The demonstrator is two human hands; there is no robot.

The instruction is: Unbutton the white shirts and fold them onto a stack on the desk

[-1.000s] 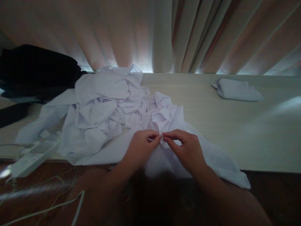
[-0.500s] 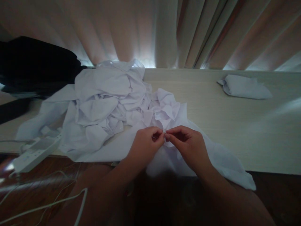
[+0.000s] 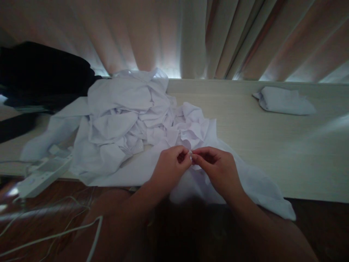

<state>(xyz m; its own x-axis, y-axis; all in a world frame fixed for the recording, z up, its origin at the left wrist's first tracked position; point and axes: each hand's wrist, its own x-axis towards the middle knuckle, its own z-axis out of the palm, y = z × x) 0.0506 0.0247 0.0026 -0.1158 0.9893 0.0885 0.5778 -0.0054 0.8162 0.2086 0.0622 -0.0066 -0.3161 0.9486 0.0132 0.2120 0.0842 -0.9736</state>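
Note:
A white shirt lies crumpled in front of me, one sleeve trailing over the table's front edge. My left hand pinches a small bit of its cloth between thumb and forefinger. Right against it, fingertips almost touching, my right hand pinches the same spot. The exact detail under the fingertips is too small and dark to make out. To the left, a heap of white cloth with a small button at one corner sits close to the shirt.
A folded white cloth lies at the back right of the pale table. On the left are a black fabric bundle and a white power strip with cables. Curtains hang behind.
Both hands stay pinched at nearly the same place, with only slight finger movement. A thin pale line seen inside my left hand earlier no longer shows.

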